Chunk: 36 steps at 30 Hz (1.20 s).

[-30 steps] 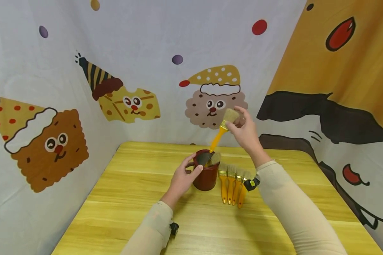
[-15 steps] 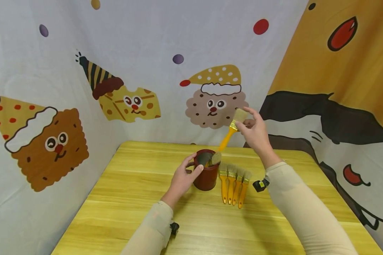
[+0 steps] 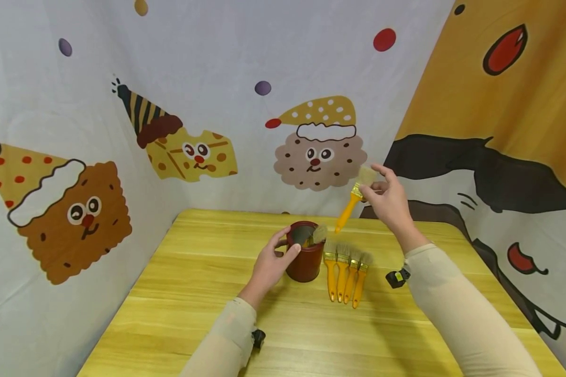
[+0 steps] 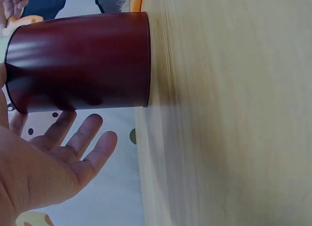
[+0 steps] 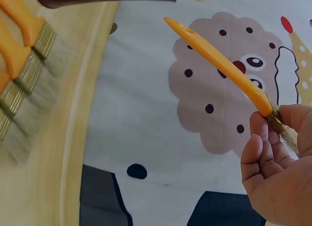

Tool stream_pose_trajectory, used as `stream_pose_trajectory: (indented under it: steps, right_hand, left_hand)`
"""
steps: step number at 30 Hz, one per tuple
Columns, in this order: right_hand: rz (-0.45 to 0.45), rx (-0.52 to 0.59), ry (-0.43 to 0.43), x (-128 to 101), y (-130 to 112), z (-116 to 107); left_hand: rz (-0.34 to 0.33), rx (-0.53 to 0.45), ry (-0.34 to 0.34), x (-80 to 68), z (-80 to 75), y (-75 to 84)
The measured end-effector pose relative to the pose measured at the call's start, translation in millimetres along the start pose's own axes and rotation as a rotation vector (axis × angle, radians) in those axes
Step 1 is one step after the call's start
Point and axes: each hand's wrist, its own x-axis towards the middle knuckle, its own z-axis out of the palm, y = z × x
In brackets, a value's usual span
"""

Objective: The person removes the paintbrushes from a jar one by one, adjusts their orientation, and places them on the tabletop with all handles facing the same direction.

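A dark red cylindrical cup point(image 3: 304, 260) stands upright on the table, with a paintbrush point(image 3: 318, 234) leaning inside, bristles above the rim. My left hand point(image 3: 272, 263) holds the cup at its upper left, thumb at the rim; the left wrist view shows the cup's wall point(image 4: 83, 62) and some fingers spread beside it. Up in the air to the right, my right hand point(image 3: 390, 199) pinches another paintbrush point(image 3: 348, 212) by its metal band. Its bristles point up and its orange handle point(image 5: 219, 60) points down towards the cup, apart from it.
Several paintbrushes point(image 3: 344, 275) with orange handles lie side by side on the table, just right of the cup, bristles away from me. Behind the wooden table point(image 3: 207, 251) hangs a white cloth point(image 3: 207, 63) printed with cartoon food.
My right hand has carried the pinched paintbrush to the right and slightly down, so its handle tip has gone from above the cup's rim to beyond it. The left hand and cup stay put.
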Motion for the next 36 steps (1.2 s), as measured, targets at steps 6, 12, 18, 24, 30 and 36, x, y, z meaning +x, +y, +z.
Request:
stream_pose_trajectory:
  steps: [6,12,18,24,30,36]
  right_hand:
    - [0.006,-0.048,0.007,-2,12,-7]
    - [0.045,-0.08,0.016,-6,25,-14]
    - [0.102,-0.08,0.035,-14,45,-22]
    - [0.154,-0.034,0.056,-24,70,-29]
    - [0.242,0.094,0.052,-34,94,-35]
    - [0.296,0.139,0.039,-41,109,-37]
  left_hand:
    - [-0.004,-0.008,-0.007,0.4,-0.5,-0.2]
    - [-0.01,-0.008,-0.007,-0.2,-0.6,0.4]
    - [-0.007,-0.004,-0.005,0.4,-0.3,0.4]
    - [-0.009,-0.01,-0.011,0.4,0.3,-1.0]
    - [-0.008,-0.013,-0.014,0.1,0.3,-2.1]
    - [-0.01,-0.003,-0.013,1.5,0.3,-1.5]
